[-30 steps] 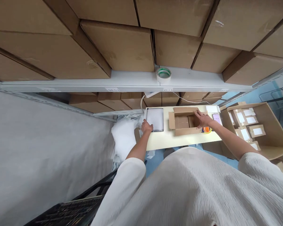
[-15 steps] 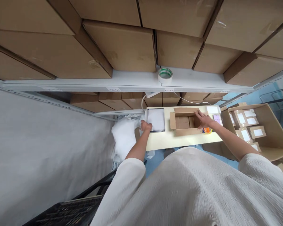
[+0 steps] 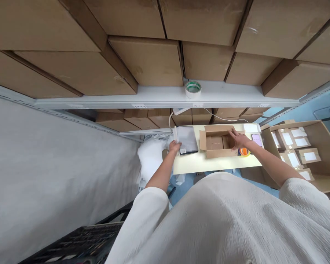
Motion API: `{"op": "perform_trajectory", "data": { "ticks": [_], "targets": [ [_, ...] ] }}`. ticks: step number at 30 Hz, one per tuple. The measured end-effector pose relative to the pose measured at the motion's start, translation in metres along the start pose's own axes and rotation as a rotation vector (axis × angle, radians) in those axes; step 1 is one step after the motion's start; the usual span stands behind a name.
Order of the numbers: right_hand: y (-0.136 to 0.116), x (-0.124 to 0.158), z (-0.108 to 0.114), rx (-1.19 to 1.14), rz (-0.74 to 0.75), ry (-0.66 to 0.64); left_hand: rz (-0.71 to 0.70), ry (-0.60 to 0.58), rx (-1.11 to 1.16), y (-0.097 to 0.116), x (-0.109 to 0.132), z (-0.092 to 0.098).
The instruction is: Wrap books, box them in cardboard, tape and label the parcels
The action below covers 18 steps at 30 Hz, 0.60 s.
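Observation:
My left hand (image 3: 175, 146) is closed on the left edge of white wrapping sheet (image 3: 176, 135), beside a flat dark-edged package (image 3: 187, 140) that bears a small white label. An open, shallow cardboard box (image 3: 217, 142) stands on the pale yellow table (image 3: 189, 168) to the right of the package. My right hand (image 3: 238, 140) rests on the right end of this box, fingers spread, some of them over its inside. An orange and yellow tape roll (image 3: 244, 151) lies just below my right hand.
A phone (image 3: 256, 139) lies at the table's right end. Further right, a large carton (image 3: 323, 148) holds several labelled small boxes. White wrapping (image 3: 150, 157) hangs left of the table. A shelf edge (image 3: 159, 103) with a tape roll (image 3: 193, 89) and cartons spans above.
My left hand has drawn white sheet off the package toward the left, so its dark surface and label now show. My right hand stays on the box. The view has shifted slightly.

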State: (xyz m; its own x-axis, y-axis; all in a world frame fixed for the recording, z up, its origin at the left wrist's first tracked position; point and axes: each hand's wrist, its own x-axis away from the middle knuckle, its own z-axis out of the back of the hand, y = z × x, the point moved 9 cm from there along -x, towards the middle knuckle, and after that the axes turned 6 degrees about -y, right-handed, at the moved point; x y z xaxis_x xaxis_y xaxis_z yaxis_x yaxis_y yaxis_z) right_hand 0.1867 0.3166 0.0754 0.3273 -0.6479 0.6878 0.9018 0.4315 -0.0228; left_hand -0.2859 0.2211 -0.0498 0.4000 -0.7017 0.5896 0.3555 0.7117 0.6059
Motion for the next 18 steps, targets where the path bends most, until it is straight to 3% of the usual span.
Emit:
{"op": "perform_trajectory", "data": {
  "ticks": [5,10,15,18],
  "targets": [
    [-0.003,-0.002,0.001,0.013,0.006,-0.009,-0.031,0.026,0.134,0.020,0.027,0.009],
    [-0.001,-0.010,-0.002,-0.014,0.020,0.002,-0.143,0.135,0.186,0.046,0.063,0.057],
    [0.000,-0.018,-0.004,-0.025,0.036,0.022,-0.410,0.185,0.155,0.104,0.118,0.127],
    [-0.001,-0.019,-0.004,-0.022,0.041,0.027,-0.550,0.166,0.053,0.153,0.162,0.148]
  ]
}}
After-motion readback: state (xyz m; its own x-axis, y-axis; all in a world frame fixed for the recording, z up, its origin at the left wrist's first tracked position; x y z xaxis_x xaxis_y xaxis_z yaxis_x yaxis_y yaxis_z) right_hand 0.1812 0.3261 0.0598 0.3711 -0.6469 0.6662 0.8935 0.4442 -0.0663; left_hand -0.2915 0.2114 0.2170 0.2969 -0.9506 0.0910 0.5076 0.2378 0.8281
